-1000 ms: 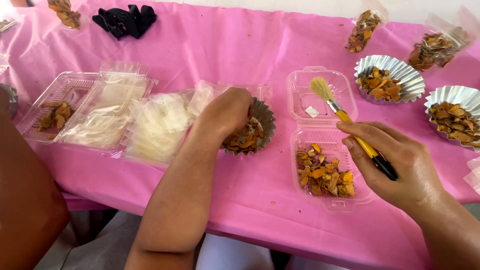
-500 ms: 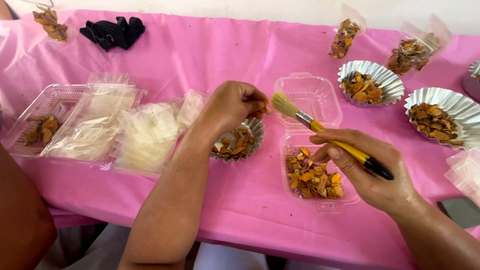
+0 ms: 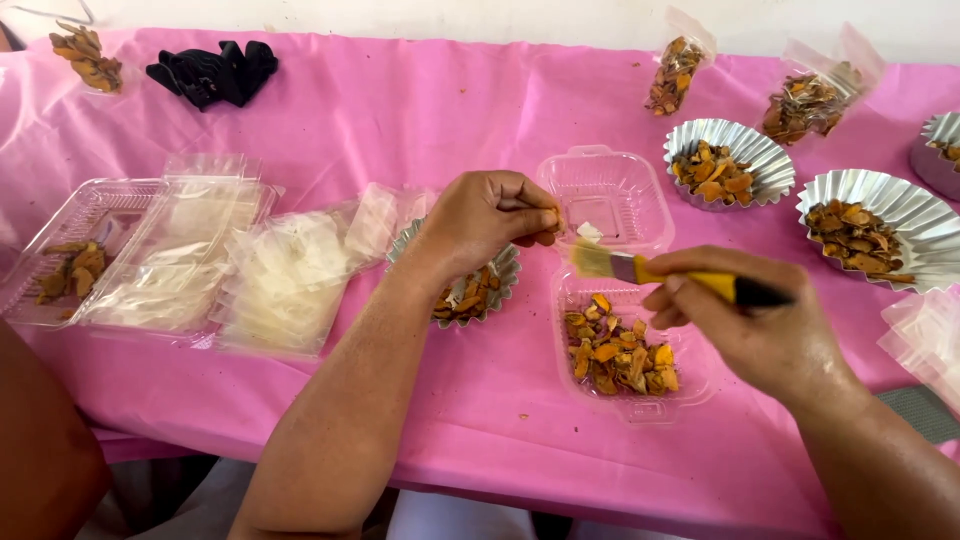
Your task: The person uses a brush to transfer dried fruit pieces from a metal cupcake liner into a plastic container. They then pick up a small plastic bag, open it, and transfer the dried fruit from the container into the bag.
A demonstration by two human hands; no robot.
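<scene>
Now the brush [image 3: 640,268] has swung to the left hand's [image 3: 487,215] piece [image 3: 546,238].

A long table [image 3: 330,110] fills almost the whole view, draped in a bright pink cloth [image 3: 480,440] that hangs over the near edge in soft folds and creases. Small brown crumbs speckle the cloth here and there. Behind the far edge runs a pale, plain wall [image 3: 520,20], off-white and bare. The light is even and soft, throwing only faint shadows. Below the cloth's hem the space looks dim; the floor there, possibly grey, is too dark to make out.
</scene>
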